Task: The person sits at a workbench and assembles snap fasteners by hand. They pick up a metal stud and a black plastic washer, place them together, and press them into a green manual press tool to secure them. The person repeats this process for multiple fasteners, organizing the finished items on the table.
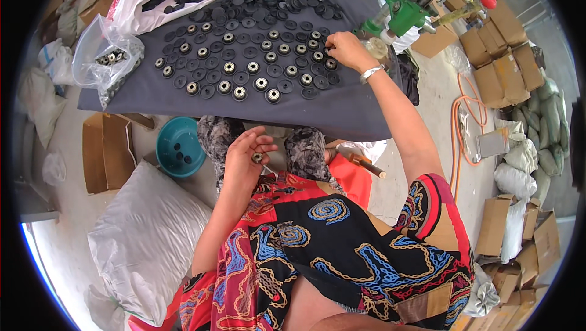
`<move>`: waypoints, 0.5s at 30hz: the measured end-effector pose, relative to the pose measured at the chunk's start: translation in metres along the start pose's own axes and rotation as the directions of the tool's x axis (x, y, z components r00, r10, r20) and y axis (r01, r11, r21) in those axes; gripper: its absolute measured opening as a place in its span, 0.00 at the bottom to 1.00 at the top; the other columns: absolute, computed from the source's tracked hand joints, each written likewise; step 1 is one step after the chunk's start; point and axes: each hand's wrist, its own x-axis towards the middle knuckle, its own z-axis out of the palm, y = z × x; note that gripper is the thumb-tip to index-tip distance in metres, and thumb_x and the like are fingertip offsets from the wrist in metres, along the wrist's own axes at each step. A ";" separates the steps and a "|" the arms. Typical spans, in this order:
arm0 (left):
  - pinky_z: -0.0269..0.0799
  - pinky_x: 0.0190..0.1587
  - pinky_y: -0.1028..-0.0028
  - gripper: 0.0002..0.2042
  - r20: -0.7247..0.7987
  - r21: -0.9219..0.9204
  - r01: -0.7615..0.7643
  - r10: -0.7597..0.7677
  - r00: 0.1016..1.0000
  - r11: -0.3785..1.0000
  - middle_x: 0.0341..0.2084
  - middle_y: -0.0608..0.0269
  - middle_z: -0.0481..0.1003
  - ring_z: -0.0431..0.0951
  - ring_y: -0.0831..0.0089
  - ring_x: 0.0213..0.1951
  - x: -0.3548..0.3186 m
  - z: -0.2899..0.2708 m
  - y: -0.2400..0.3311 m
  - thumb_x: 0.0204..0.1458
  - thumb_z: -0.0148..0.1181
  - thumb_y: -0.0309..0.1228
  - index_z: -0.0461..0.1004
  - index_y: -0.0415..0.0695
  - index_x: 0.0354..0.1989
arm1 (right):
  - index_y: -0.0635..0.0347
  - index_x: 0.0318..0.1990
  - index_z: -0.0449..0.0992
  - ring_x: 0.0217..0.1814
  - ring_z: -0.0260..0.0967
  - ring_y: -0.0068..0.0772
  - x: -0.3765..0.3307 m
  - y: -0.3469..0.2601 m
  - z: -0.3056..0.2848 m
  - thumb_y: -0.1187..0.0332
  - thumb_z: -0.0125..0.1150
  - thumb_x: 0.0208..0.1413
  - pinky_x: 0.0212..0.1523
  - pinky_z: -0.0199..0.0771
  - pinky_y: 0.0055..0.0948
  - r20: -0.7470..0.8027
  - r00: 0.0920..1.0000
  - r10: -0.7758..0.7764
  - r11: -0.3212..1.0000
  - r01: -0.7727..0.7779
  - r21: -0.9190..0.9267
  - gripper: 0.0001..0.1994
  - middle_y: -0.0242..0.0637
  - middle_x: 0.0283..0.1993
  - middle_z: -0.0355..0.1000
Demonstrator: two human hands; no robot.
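Note:
Rows of round black plastic caps (pixel 249 52) lie on the dark grey cloth of the table (pixel 360 108). Many have a metal ball bearing (pixel 273 95) seated in the middle. At the right end of these rows is my right hand (pixel 351 51), a bracelet on its wrist. Its fingertips are pinched together low over the caps, and what they hold, if anything, is hidden. Below the table edge, above my lap, my left hand (pixel 243 153) is turned palm up with curled fingers. A ball bearing (pixel 257 157) rests in it.
Loose caps pile up behind the rows beside a white sack (pixel 146 17). A clear plastic bag (pixel 110 56) with bearings sits at the left edge. A green hand press (pixel 406 14) with a red knob stands at right. Below are a teal basin (pixel 166 163) and a stuffed white sack (pixel 146 233).

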 end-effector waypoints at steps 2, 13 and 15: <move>0.64 0.29 0.75 0.13 -0.017 0.003 0.001 0.000 1.000 1.000 0.34 0.58 0.77 0.79 0.64 0.36 0.000 0.002 0.000 0.62 0.45 0.32 0.68 0.39 0.50 | 0.64 0.36 0.80 0.41 0.75 0.51 0.000 -0.002 0.004 0.73 0.64 0.47 0.45 0.74 0.42 0.014 1.000 0.023 1.000 -0.023 -0.017 0.09 0.50 0.35 0.77; 0.64 0.30 0.74 0.13 -0.049 -0.006 -0.023 0.023 0.999 1.000 0.34 0.59 0.77 0.79 0.65 0.37 -0.005 -0.009 0.004 0.61 0.47 0.33 0.69 0.41 0.51 | 0.61 0.37 0.78 0.43 0.72 0.49 -0.020 -0.004 -0.003 0.71 0.58 0.53 0.45 0.72 0.44 -0.305 0.952 -0.026 0.992 -0.012 -0.124 0.07 0.45 0.38 0.72; 0.64 0.30 0.75 0.13 -0.040 -0.002 -0.014 0.014 0.999 1.000 0.34 0.59 0.77 0.79 0.65 0.37 -0.005 -0.006 0.005 0.61 0.47 0.33 0.69 0.41 0.50 | 0.60 0.37 0.77 0.43 0.70 0.48 -0.014 -0.017 0.000 0.70 0.56 0.54 0.44 0.71 0.44 -0.470 0.879 -0.080 0.990 0.016 -0.138 0.06 0.43 0.37 0.69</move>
